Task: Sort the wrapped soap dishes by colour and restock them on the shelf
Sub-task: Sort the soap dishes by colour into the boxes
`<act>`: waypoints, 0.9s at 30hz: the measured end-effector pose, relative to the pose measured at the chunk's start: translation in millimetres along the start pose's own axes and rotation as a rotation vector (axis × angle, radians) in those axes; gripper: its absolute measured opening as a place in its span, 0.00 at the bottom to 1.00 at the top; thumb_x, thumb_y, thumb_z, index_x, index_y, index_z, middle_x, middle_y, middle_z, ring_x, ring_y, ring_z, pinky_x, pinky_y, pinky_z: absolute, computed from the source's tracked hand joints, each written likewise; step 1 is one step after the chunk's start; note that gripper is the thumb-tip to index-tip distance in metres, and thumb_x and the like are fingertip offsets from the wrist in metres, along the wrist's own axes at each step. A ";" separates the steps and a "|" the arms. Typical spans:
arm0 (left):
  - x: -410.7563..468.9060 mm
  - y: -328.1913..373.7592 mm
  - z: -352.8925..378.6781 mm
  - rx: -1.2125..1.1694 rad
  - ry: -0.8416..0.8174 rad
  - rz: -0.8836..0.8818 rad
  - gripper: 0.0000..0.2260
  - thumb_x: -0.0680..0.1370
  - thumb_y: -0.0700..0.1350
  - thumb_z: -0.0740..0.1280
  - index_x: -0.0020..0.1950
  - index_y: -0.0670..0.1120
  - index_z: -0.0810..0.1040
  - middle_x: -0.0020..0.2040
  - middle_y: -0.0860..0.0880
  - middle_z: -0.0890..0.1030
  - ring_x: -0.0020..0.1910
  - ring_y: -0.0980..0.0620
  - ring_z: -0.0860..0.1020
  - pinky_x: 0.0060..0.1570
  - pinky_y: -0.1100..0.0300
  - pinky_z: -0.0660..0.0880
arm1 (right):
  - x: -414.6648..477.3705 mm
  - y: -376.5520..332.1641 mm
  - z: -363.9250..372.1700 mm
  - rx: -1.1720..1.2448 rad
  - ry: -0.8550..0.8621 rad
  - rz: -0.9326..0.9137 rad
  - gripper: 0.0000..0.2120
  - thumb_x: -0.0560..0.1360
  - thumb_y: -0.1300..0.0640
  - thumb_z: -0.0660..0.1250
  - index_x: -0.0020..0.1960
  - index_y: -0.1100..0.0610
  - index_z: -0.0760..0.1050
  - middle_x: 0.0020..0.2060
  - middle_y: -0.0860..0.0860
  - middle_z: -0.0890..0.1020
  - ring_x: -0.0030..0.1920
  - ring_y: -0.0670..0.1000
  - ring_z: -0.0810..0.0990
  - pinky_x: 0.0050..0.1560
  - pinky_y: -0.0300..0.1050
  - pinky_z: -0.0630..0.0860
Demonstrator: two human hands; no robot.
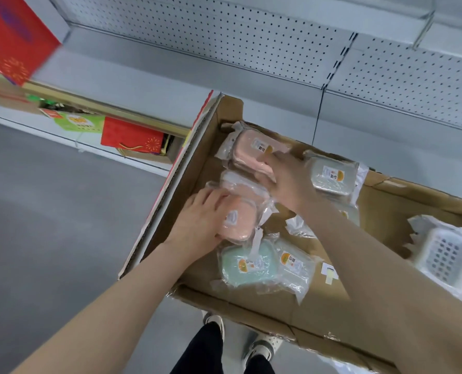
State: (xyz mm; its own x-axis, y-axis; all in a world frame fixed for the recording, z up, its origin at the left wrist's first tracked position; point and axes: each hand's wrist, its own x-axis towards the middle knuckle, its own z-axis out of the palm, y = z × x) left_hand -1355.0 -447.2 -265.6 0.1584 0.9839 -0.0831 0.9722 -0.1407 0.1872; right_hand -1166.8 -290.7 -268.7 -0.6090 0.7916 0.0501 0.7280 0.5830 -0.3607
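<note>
Far L, red gift boxes [131, 137] are sitting on a low shelf, not my concern. I'm working at the L end of the cardboard box [189, 168], where three pink soap dishes in clear wrap are lying in a row, touching.

My left grip [200, 220] is gripping the near pink dish [239, 221], fingers over its far edge and thumb at the near side. Two green dishes [247, 263] are lying just nearer me. The middle pink dish [242, 186] is lying loose. My right grip [283, 182] is clamping the far pink dish [251, 151], fingertips wrapped over its edge.

R of that, a grey dish [332, 175] is waiting (the wrapped white basket [445, 252] at far R isn't part of this).

I'm reading this as the sorting step, i.e. gathering the pinks into one lot. The next move is calling for stacking both dishes w/ the middle one, lifting them w/o the slick wrap slipping, then placing them on the bare shelf [157, 68] behind the box.
</note>
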 end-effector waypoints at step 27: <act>54.9 2.2 14.8 0.051 0.005 0.048 0.39 0.73 0.37 0.69 0.79 0.50 0.55 0.79 0.49 0.56 0.79 0.45 0.49 0.76 0.47 0.50 | 27.2 29.6 -2.1 -0.112 -0.150 0.187 0.28 0.79 0.51 0.64 0.77 0.46 0.60 0.76 0.57 0.59 0.74 0.64 0.60 0.70 0.58 0.64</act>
State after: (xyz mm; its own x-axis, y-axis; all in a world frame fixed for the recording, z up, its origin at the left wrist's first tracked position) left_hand -1341.6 -395.1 -284.3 0.2044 0.9764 -0.0701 0.9710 -0.1932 0.1405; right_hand -1161.1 -251.6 -276.0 -0.4944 0.8563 -0.1495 0.8576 0.4525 -0.2445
